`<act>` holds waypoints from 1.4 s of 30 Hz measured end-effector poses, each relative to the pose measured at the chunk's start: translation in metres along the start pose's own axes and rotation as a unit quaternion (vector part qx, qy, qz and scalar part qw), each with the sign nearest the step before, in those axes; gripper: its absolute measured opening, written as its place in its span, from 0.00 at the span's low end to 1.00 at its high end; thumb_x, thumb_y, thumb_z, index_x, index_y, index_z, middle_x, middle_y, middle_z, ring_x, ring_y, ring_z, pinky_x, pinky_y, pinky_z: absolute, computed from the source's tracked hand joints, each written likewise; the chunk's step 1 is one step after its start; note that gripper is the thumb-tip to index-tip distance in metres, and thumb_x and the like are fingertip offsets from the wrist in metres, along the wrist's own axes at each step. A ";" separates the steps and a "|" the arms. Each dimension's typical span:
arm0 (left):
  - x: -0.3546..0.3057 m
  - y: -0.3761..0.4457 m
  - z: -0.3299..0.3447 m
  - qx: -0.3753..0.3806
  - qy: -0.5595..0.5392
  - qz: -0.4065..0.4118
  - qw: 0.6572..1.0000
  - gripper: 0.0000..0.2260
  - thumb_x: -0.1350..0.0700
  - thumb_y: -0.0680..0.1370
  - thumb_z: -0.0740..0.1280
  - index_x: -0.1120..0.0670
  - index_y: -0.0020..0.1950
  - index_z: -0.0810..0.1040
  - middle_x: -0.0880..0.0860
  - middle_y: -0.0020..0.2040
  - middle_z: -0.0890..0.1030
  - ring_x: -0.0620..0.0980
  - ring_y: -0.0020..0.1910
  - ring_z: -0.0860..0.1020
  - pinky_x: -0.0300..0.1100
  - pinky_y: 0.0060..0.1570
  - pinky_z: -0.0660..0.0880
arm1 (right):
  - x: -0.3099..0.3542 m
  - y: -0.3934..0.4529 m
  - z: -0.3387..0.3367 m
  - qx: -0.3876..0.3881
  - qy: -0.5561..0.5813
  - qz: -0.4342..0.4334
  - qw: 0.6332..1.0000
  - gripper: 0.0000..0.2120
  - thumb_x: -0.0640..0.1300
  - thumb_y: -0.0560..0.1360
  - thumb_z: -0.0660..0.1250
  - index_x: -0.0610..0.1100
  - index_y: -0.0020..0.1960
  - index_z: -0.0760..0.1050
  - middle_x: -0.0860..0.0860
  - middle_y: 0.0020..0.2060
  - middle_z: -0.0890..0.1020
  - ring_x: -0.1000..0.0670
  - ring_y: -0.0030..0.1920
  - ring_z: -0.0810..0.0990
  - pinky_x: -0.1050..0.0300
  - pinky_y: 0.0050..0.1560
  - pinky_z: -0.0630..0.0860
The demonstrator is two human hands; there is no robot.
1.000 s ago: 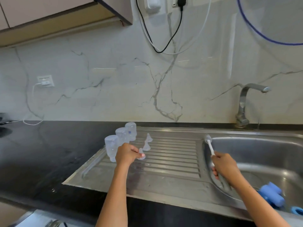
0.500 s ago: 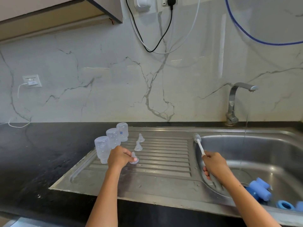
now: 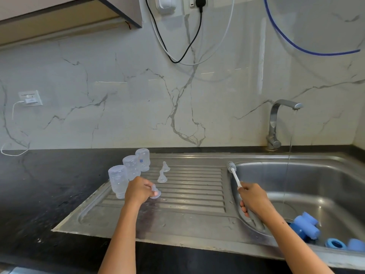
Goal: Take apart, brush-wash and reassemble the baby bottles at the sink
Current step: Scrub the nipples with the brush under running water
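Three clear baby bottles (image 3: pixel 118 180) stand upside down in a row at the left of the steel drainboard (image 3: pixel 189 194). Two clear teats (image 3: pixel 162 177) stand beside them. My left hand (image 3: pixel 138 191) pinches a third clear teat (image 3: pixel 155 192) whose base sits on the drainboard. My right hand (image 3: pixel 253 199) grips the handle of a white bottle brush (image 3: pixel 233 172), bristle head up over the basin's left rim. Blue caps and rings (image 3: pixel 307 226) lie in the sink basin (image 3: pixel 308 186) at the lower right.
A thin stream of water runs from the steel tap (image 3: pixel 276 123) into the basin. Black counter (image 3: pixel 43 186) lies left of the drainboard. A wall socket (image 3: pixel 30 98) with a white cable is at far left. Cables hang from sockets on the marble wall above.
My left hand has lowered the teat onto the drainboard in line with the other two. The right hand keeps the brush upright. The view has shifted slightly right and down.
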State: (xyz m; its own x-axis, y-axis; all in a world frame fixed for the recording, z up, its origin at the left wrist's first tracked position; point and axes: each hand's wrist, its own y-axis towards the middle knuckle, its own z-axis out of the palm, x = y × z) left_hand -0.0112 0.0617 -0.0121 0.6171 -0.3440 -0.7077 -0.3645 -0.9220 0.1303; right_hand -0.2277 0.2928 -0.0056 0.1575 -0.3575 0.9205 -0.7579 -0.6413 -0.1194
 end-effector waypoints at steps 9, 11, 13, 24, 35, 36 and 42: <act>0.002 0.001 -0.001 0.001 -0.056 -0.002 0.998 0.22 0.59 0.67 0.78 0.63 0.59 0.79 0.59 0.53 0.82 0.55 0.53 0.80 0.43 0.50 0.74 | -0.001 0.002 -0.001 0.012 -0.007 0.002 1.000 0.08 0.39 0.82 0.54 0.46 0.54 0.71 0.46 0.27 0.73 0.52 0.22 0.70 0.62 0.22 0.72; -0.003 -0.001 -0.002 -0.027 -0.079 0.034 0.996 0.21 0.55 0.70 0.76 0.63 0.59 0.79 0.58 0.54 0.82 0.54 0.54 0.80 0.40 0.50 0.72 | -0.001 0.002 -0.001 0.012 -0.005 0.002 1.000 0.07 0.39 0.82 0.54 0.45 0.53 0.70 0.46 0.28 0.73 0.52 0.22 0.70 0.62 0.22 0.72; -0.010 -0.005 -0.002 -0.070 -0.117 0.083 0.987 0.14 0.55 0.74 0.73 0.62 0.55 0.81 0.56 0.50 0.83 0.52 0.51 0.80 0.35 0.47 0.72 | -0.001 0.003 -0.001 0.011 -0.001 0.003 1.000 0.07 0.38 0.82 0.54 0.44 0.52 0.70 0.45 0.28 0.73 0.52 0.22 0.70 0.62 0.22 0.71; -0.096 -0.016 0.068 -0.016 -0.119 0.240 0.963 0.05 0.56 0.76 0.69 0.55 0.48 0.84 0.44 0.42 0.81 0.42 0.45 0.79 0.26 0.43 0.69 | -0.021 0.021 -0.071 -0.060 0.079 0.082 0.992 0.11 0.36 0.80 0.54 0.38 0.51 0.75 0.44 0.25 0.72 0.51 0.20 0.68 0.64 0.21 0.67; -0.206 -0.042 0.210 0.149 -0.079 0.293 0.941 0.07 0.55 0.76 0.70 0.56 0.49 0.85 0.51 0.44 0.84 0.46 0.43 0.80 0.30 0.37 0.68 | -0.090 0.019 -0.202 -0.156 -0.014 0.116 0.981 0.14 0.38 0.81 0.55 0.41 0.63 0.74 0.45 0.27 0.74 0.51 0.23 0.70 0.62 0.21 0.70; -0.212 -0.042 0.222 0.165 -0.074 0.294 0.938 0.07 0.55 0.76 0.70 0.56 0.49 0.85 0.50 0.44 0.84 0.46 0.44 0.81 0.30 0.38 0.68 | -0.094 0.019 -0.204 -0.149 -0.017 0.117 0.982 0.14 0.39 0.81 0.55 0.41 0.64 0.74 0.45 0.28 0.74 0.51 0.24 0.70 0.63 0.21 0.70; -0.240 -0.034 0.281 0.212 -0.038 0.283 0.935 0.08 0.55 0.77 0.69 0.57 0.51 0.84 0.52 0.49 0.84 0.42 0.45 0.77 0.33 0.46 0.68 | -0.100 0.034 -0.201 -0.112 -0.025 0.131 0.985 0.15 0.40 0.82 0.54 0.39 0.64 0.73 0.45 0.29 0.75 0.52 0.24 0.71 0.61 0.23 0.71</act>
State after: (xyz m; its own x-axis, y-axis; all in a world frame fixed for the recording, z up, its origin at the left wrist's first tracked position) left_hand -0.3430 0.2253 -0.0417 0.1965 -0.7272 -0.6577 -0.8714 -0.4371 0.2228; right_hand -0.3967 0.4429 -0.0268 -0.0355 -0.5275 0.8488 -0.8966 -0.3584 -0.2602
